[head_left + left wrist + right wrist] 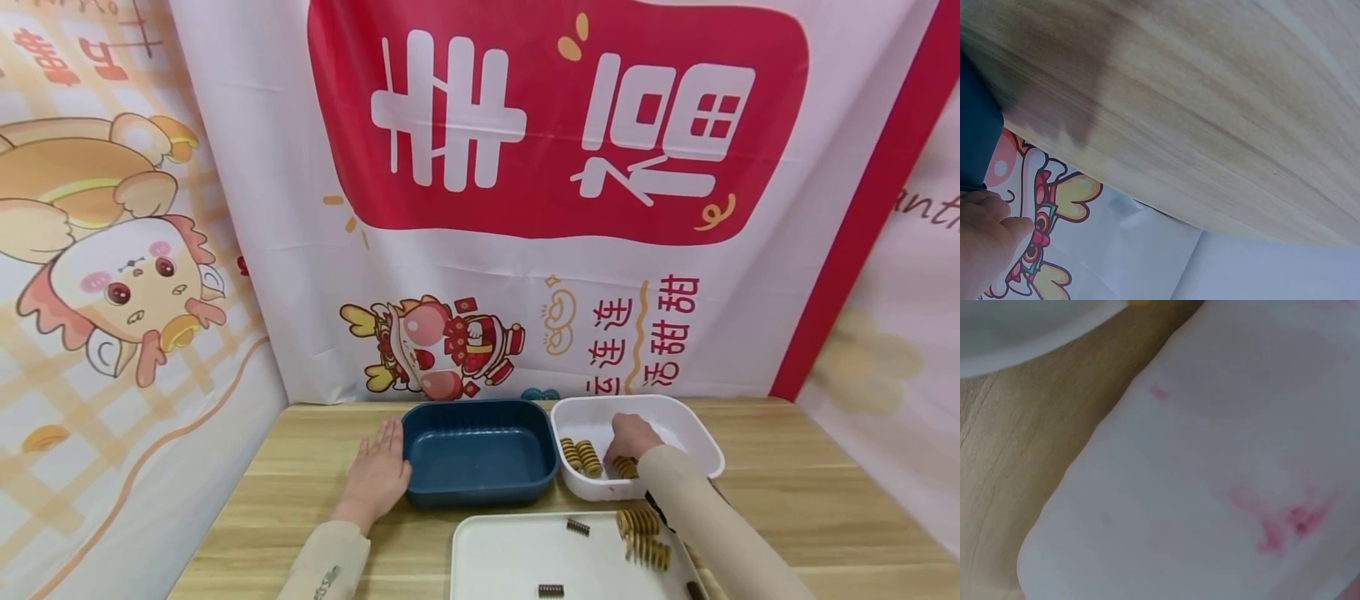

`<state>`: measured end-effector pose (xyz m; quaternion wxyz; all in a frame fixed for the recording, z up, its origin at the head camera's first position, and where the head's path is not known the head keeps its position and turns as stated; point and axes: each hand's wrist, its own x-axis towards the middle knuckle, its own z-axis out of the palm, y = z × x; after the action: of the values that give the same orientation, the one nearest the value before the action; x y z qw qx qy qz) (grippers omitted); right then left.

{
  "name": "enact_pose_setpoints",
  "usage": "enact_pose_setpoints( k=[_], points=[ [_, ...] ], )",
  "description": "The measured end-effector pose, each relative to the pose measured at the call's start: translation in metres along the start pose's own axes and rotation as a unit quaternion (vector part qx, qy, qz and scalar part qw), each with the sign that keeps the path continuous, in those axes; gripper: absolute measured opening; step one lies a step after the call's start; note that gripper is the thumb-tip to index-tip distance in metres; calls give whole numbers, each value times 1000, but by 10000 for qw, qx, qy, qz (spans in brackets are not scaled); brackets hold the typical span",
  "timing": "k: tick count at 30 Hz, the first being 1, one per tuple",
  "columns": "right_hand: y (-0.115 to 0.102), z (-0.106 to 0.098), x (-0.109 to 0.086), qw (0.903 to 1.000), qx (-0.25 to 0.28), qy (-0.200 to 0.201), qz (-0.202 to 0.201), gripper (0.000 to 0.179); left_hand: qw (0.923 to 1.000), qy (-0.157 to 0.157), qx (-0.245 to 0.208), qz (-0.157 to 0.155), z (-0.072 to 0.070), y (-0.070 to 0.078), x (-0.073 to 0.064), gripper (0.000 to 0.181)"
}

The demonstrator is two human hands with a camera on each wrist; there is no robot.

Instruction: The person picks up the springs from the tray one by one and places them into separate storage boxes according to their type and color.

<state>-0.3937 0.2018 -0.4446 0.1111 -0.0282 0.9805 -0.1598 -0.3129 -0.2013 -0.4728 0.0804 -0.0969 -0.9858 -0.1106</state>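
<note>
Work judged partway done. In rounded white plastic bin (pixel 693 429), three thick gold-brown coil springs (pixel 588 458) seen. On rectangular white tray (pixel 510 550), two more gold-brown springs (pixel 647 551) left, along with small dark-brown coil springs (pixel 578 527). No contents seen in rectangular dark-blue plastic bin (pixel 480 498). Left hand (pixel 378 475) laid against dark-blue bin's side, fingers extended, nothing held. Right hand (pixel 632 437) placed inside white bin, fingers bent down at one spring; whether pinched, cannot be told.
</note>
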Motion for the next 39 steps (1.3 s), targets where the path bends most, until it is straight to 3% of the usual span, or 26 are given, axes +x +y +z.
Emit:
enact_pose_setpoints(
  k=[7,25,39],
  points=[
    [3,-1,-2,9998,139,25,107,33,10000,6,-21,1,1,1,1,64],
    [4,-12,-5,9987,261,395,-187,31,10000,-16,-39,13,-3,2,-3,62],
    [3,-30,-18,9908,795,630,-892,17,10000,-34,3,18,-3,3,-1,63]
  ],
)
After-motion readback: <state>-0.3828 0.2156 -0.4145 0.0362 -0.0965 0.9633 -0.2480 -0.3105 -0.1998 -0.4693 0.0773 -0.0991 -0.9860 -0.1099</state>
